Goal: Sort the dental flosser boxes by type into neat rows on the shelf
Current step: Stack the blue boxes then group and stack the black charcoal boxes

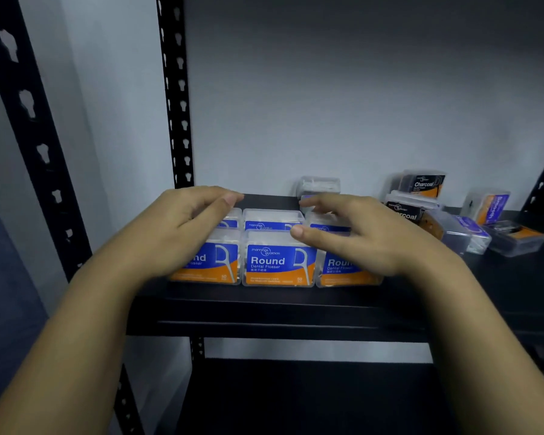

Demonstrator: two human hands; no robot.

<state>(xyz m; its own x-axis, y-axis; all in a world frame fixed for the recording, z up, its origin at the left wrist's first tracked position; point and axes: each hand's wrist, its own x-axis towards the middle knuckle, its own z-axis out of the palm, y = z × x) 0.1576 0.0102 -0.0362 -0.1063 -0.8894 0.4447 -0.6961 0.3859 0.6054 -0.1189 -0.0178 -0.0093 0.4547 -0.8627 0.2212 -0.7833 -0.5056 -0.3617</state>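
Blue-and-orange Round flosser boxes (278, 262) stand in two rows on the black shelf (264, 306). Left hand (182, 227) and right hand (355, 233) rest over them, fingers loosely spread, gripping nothing.

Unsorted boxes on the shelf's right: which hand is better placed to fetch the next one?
Right. The right hand already sits on the pile's side, close to the Charcoal boxes. The left hand rests at the far left of the Round boxes and would have to cross over them.

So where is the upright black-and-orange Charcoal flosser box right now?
In the head view, the upright black-and-orange Charcoal flosser box stands at the back right of the black shelf, against the wall, behind the unsorted pile and right of the right hand.
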